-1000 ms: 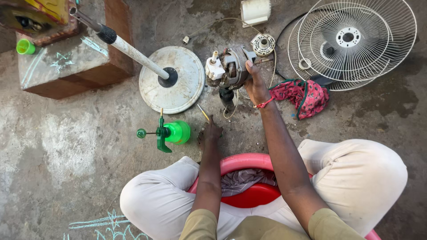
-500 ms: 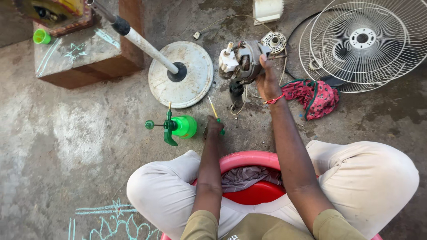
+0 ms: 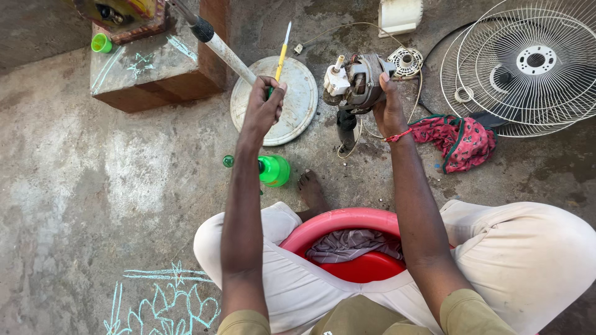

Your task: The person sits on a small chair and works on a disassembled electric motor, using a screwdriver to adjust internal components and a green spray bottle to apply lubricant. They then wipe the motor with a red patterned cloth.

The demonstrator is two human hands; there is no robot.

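Observation:
My left hand [image 3: 263,105] is raised over the fan's round base plate [image 3: 298,99] and grips a thin yellow-handled screwdriver [image 3: 282,53], tip pointing up and away. My right hand [image 3: 390,105] holds the grey fan motor [image 3: 355,80], which stands on its short neck on the concrete floor, a white knob on its left side. A thin wire trails from the motor across the floor.
A green oil bottle [image 3: 272,170] lies by my bare foot [image 3: 311,189]. White wire fan guards [image 3: 528,65] lie at the right beside a pink patterned cloth [image 3: 462,139]. A brick block [image 3: 155,71] sits at upper left. I sit on a red stool [image 3: 347,226].
My left hand picked the screwdriver up from the floor near the green bottle and lifted it toward the motor. My right hand stayed on the motor.

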